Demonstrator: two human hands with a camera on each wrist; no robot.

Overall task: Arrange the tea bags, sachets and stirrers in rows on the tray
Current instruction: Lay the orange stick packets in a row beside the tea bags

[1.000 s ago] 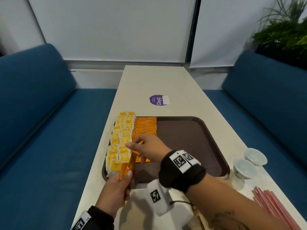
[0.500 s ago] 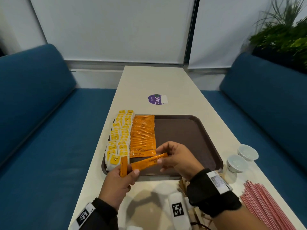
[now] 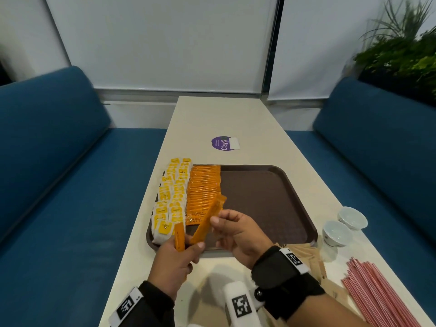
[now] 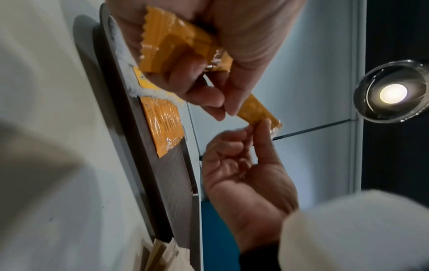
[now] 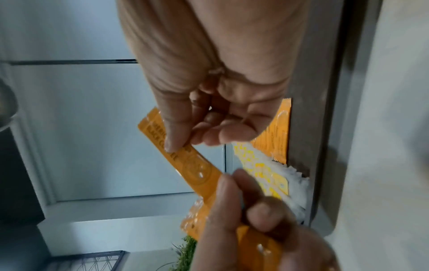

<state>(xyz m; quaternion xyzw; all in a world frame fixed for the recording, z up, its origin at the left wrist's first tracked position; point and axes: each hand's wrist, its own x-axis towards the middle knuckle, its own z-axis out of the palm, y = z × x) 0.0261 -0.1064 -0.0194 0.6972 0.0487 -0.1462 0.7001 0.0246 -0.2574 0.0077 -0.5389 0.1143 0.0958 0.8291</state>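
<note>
A brown tray [image 3: 264, 199] holds two columns of yellow-and-white tea bags [image 3: 172, 194] along its left side, with a row of orange sachets [image 3: 204, 187] beside them. Over the tray's near edge my left hand [image 3: 188, 245] grips a small bundle of orange sachets [image 4: 176, 42], one standing upright [image 3: 179, 237]. A single slanted orange sachet [image 3: 207, 220] sticks out of that bundle. My right hand [image 3: 215, 219] pinches its upper part between thumb and fingers, as the right wrist view shows on the sachet [image 5: 192, 165].
Two small white cups [image 3: 337, 232] stand right of the tray. Red stirrers [image 3: 377, 291] lie at the table's near right, brown paper sachets [image 3: 306, 253] just left of them. A purple sticker [image 3: 223, 143] lies beyond the tray. Blue sofas flank the table.
My right hand left the sachet row and came back to my left hand, taking hold of one sachet. That sachet has swung from nearly level to a steeper slant.
</note>
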